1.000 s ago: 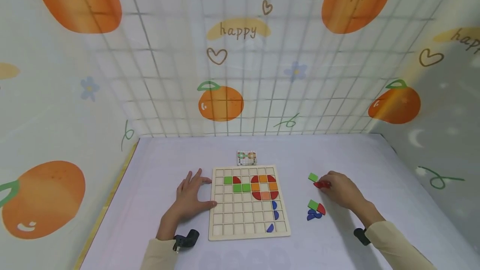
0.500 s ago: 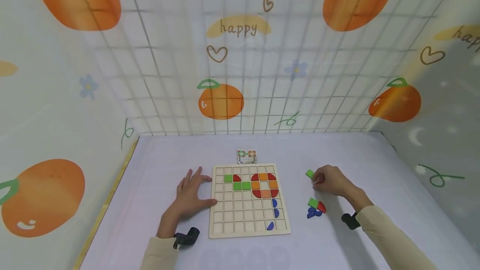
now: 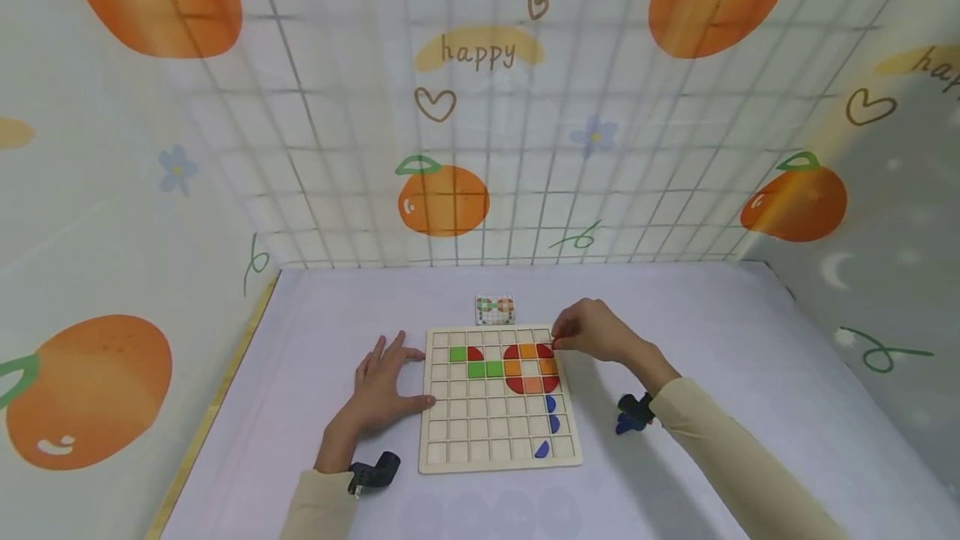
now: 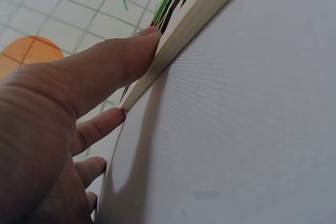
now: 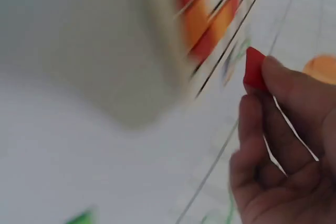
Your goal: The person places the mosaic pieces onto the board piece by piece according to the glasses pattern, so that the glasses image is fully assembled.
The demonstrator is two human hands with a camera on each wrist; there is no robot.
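Observation:
A wooden grid board [image 3: 480, 440] lies on the white table, with green, red, orange and blue pieces set in its cells. My left hand [image 3: 385, 386] lies flat with straight fingers against the board's left edge [image 4: 173, 45]. My right hand [image 3: 588, 332] hovers over the board's upper right corner and pinches a small red piece [image 5: 254, 69] between thumb and fingertips. The red and orange ring [image 3: 531, 369] of pieces sits just below that hand.
A small pattern card [image 3: 494, 307] lies behind the board. Loose blue pieces [image 3: 624, 424] lie right of the board, partly hidden by my right wrist. Printed walls close in the table at the back and both sides.
My right hand picked up the red piece from the loose pile on the right and carried it left to the board's upper right corner. The left hand stayed put.

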